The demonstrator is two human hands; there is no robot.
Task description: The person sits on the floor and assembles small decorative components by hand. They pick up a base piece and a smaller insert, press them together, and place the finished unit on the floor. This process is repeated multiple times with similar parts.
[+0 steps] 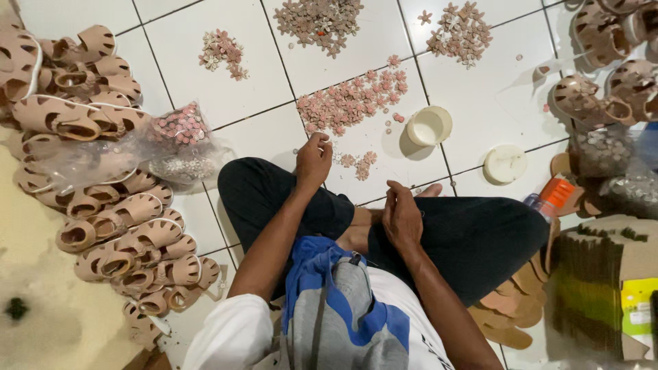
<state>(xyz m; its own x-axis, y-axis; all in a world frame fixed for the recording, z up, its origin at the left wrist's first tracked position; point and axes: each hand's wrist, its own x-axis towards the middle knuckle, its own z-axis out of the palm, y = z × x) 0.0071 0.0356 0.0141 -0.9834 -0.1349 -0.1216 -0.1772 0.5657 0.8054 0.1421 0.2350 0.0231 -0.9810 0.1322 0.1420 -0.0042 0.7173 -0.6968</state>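
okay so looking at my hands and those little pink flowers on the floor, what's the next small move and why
Probably reach the left hand a little forward to pick one piece from the pink flower pile. That hand hovers just short of the pile with fingers curled, while the right hand waits over the lap; whether either already holds something is hard to tell.

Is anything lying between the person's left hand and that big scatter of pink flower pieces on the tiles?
Nothing visible. The left hand hovers just short of the pink flower pieces, with only bare white floor tile between them.
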